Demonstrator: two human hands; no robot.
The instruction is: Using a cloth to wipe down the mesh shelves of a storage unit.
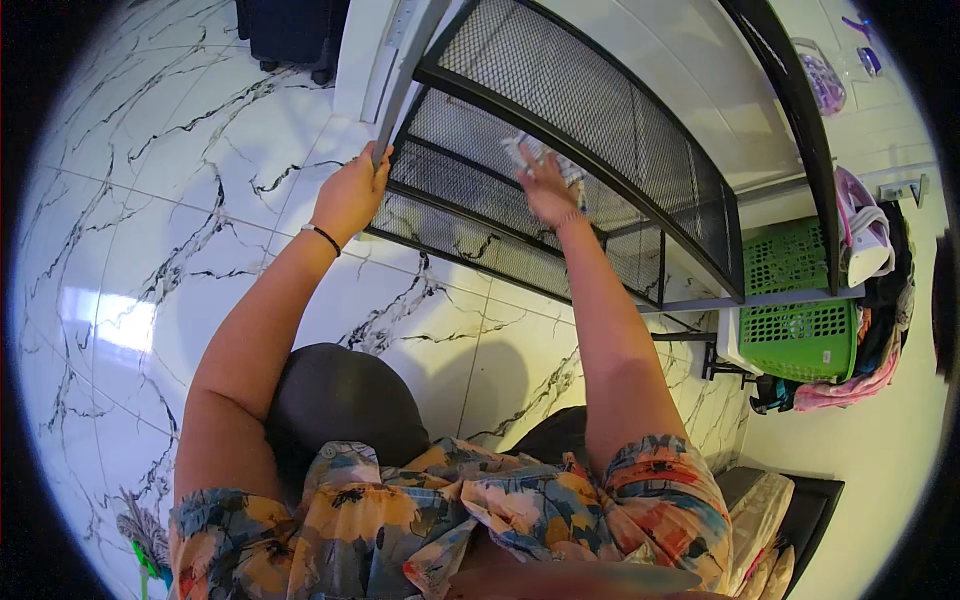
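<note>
A black metal-mesh shelf rack [517,116] with several tiers stands before me, framed by grey uprights. My left hand [354,187] grips the grey upright [397,90] at the rack's left corner. Inside the rack, between the upper mesh tier and a lower one, my right hand [546,184] lies on a light patterned cloth [517,150], its fingers spread over it. The cloth bunches under the palm and shows past the fingers on both sides. Part of it is hidden by my hand.
On the right are a green perforated plastic basket [799,337], a clothes iron [862,232], hanging clothes [885,360] and a clear bottle of purple liquid [821,79]. A black wheeled case [292,34] stands at the top left. White marble-patterned tiles [225,225] cover the floor.
</note>
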